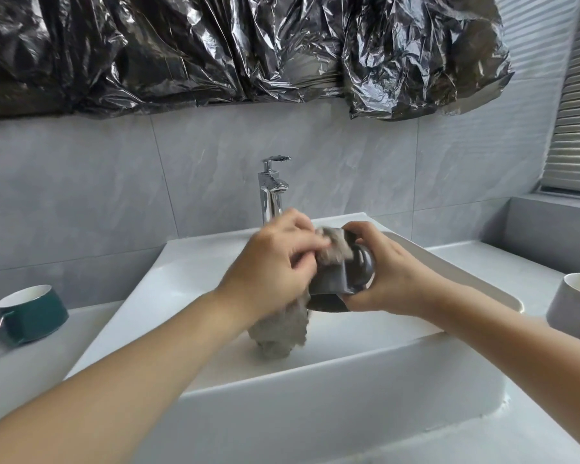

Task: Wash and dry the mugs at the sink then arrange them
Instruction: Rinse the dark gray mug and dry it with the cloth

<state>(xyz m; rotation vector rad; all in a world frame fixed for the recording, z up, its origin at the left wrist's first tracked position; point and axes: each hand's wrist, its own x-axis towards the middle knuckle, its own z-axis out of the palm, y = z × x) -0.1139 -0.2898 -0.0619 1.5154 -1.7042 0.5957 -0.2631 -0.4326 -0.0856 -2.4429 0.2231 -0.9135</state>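
From the head camera, both bare forearms reach out over a white rectangular sink (332, 380). The right hand (387, 276) holds a dark grey mug (340, 283) above the basin, tipped on its side with the handle toward the camera; its thumb lies through or against the handle loop and the fingers curl round the mug's body, so this grip is closed around the mug. The left hand (272, 266) pinches a grey cloth (282, 329), its fingers curled and bunching the fabric against the mug near the rim. The upper part of the cloth is pressed at the mug, while the rest hangs down below the hand into the basin. Both hands are slightly blurred.

Behind the hands, a chrome tap (272, 192) stands at the back edge of the sink. On the tabletop (21, 373) to the left of the sink, a dark green mug (34, 316) with a white inside stands upright, well apart from the hands. On the right side of the tabletop, a light grey mug (575, 306) with a white inside stands upright, partly cut off by the frame edge. Crumpled black plastic sheeting (231, 51) hangs across the grey tiled wall above.
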